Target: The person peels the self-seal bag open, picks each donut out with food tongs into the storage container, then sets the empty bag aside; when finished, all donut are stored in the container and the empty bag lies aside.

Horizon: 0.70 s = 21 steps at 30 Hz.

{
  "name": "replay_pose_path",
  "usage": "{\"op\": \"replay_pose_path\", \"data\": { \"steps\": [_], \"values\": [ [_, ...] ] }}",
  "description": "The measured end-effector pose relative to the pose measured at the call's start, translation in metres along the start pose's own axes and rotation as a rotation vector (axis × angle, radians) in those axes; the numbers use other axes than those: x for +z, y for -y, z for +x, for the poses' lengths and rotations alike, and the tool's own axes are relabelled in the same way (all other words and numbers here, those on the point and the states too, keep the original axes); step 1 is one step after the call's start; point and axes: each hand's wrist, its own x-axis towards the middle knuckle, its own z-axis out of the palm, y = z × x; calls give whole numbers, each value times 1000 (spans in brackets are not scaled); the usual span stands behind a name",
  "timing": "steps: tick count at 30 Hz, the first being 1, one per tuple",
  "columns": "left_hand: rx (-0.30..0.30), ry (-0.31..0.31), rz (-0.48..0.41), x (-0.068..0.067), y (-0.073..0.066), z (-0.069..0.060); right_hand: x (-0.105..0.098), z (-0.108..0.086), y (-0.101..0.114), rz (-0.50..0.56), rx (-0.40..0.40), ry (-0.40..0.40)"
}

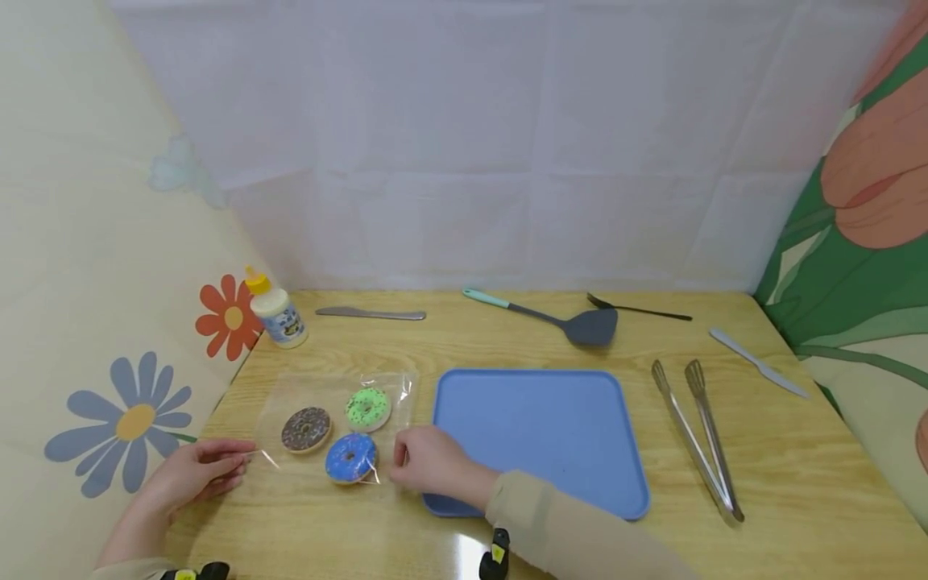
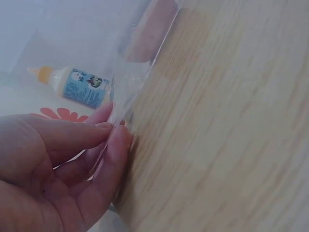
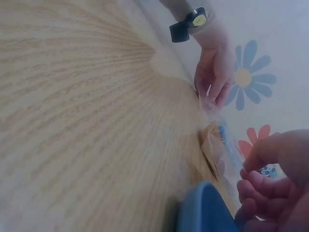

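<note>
A clear plastic bag (image 1: 329,388) lies on the table with three toy donuts inside: one brown with sprinkles (image 1: 293,432), one green (image 1: 368,395) and one blue (image 1: 337,462). At its left edge, my left hand (image 1: 194,474) pinches the film between thumb and fingers, which the left wrist view shows up close (image 2: 72,159). My right hand (image 1: 442,463) pinches the bag's right edge with curled fingers, over the left rim of a blue tray (image 1: 536,435). In the right wrist view, the pinching fingertips (image 3: 247,173) are near the bag.
Behind the bag stand a glue bottle (image 1: 279,316) with a yellow cap and a table knife (image 1: 370,313). A spatula (image 1: 589,328) and a black fork (image 1: 638,308) lie behind the tray. Metal tongs (image 1: 696,443) and another knife (image 1: 757,362) lie to the right.
</note>
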Motion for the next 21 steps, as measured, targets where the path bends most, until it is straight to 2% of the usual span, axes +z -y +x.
{"op": "replay_pose_path", "data": {
  "steps": [6,9,13,17,21],
  "values": [
    [0,-3,-1,2,0,3,0,0,1,-29,-9,-3],
    [8,-15,21,2,-1,-2,1,1,3,-11,-18,-13],
    [2,-32,32,2,-2,-3,1,1,7,12,10,-8],
    [-12,-51,45,2,-2,-4,3,1,12,-33,-3,18],
    [-6,-54,73,4,-2,-2,6,1,9,-18,-18,3]
  ]
}}
